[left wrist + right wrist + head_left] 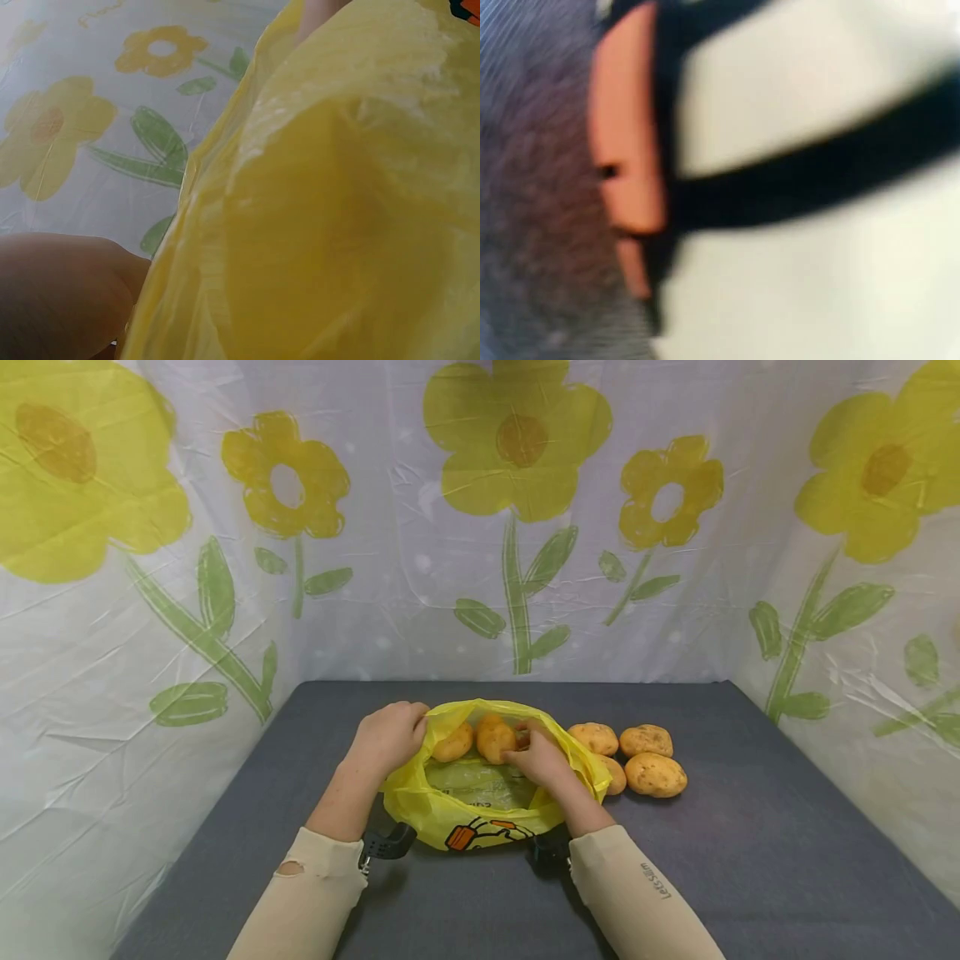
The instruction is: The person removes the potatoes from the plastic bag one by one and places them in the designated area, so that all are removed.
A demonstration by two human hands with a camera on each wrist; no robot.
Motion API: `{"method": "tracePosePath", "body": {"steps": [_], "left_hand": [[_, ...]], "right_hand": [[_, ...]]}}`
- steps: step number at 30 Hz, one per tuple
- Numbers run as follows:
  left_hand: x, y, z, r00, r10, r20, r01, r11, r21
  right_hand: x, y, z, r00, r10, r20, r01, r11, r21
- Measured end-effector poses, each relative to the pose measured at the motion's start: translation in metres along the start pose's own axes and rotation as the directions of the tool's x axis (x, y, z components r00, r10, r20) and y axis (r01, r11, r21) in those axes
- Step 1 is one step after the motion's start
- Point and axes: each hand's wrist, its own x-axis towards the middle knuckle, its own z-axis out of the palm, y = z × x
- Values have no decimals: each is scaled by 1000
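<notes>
A yellow plastic bag (442,814) lies with its mouth held wide in the head view. My left hand (392,735) grips the left side of its rim; in the left wrist view the bag's wall (322,225) fills most of the picture, with part of the left hand (64,292) at its edge. My right hand (542,756) reaches inside the bag, thumb and fingers on a potato (493,739). Another potato (453,743) sits to the left of it in the bag. The right wrist view shows only the bag's printed outside (802,292), blurred, and no hand.
Just right of the bag, several potatoes sit together on the dark table (750,843), one potato (656,775) nearest the front and one potato (615,775) partly hidden by the bag. A flower-printed white curtain (375,610) surrounds the table's back and sides.
</notes>
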Motion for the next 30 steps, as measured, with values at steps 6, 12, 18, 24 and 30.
{"method": "tracePosePath", "body": {"steps": [6,12,18,24,30], "left_hand": [[0,0,2,1000,3,8,-3,1000,-16],[2,2,3,1000,13,-3,-14,1000,-21],[4,5,2,999,30,-13,-30,999,-29],[-2,0,-4,1000,4,-5,-4,999,-33],[-2,-3,-6,1000,9,15,-9,999,-43]], "right_hand": [[-6,-5,-19,978,70,197,-92,990,107],[-11,-10,-29,963,25,268,-19,999,-26],[-11,-13,-14,985,-64,159,102,965,-243],[-17,-33,-15,974,-155,164,203,917,-342],[-48,-53,-37,968,-180,176,228,922,-312]]}}
